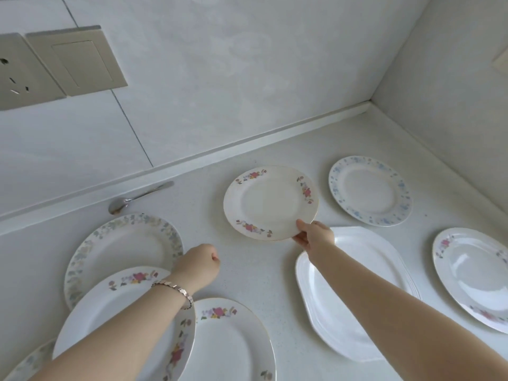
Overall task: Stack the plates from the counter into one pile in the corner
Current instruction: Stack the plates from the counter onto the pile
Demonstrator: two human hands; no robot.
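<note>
Several plates lie spread over the white counter [247,273]. My right hand [313,235] pinches the near right rim of a cream plate with pink flowers [270,203] in the middle. My left hand [199,264] is curled in a fist and holds nothing, above the counter beside a green-leaf plate [123,243]. A blue-flowered plate [369,190] lies nearest the corner at the back right. A plain white angular plate [349,292] lies under my right forearm. Other flowered plates lie at the right edge [472,276], at the front left [121,320] and at the front centre [231,342].
A metal spoon [137,198] lies by the backsplash ledge at the left. Beige wall sockets [55,67] sit on the tiled wall above. The two walls meet at the back right corner [371,104].
</note>
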